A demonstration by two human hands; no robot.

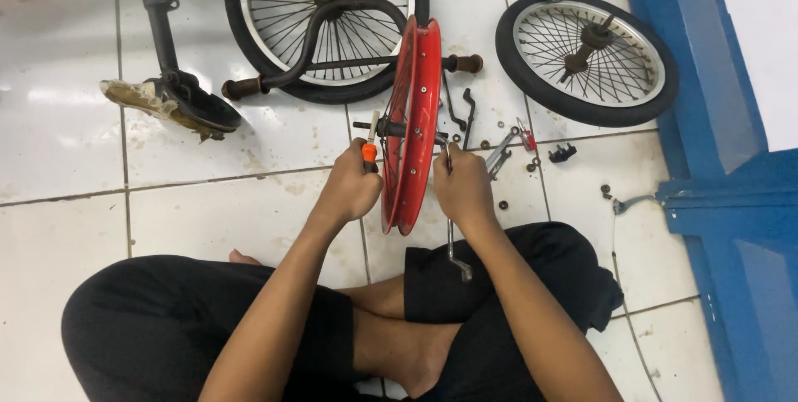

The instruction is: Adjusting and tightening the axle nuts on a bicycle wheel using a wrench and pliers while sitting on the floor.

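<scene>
Both hands grip tools flanking upright red rim; left hand, right hand, probably wrench.

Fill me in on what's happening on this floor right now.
A person sits cross-legged on the white tiled floor, holding a red wheel rim upright between both hands. The left hand grips an orange-handled tool at the hub; the right hand holds a metal wrench on the other side. Two spoked wheels, handlebars and loose small parts lie around.
</scene>
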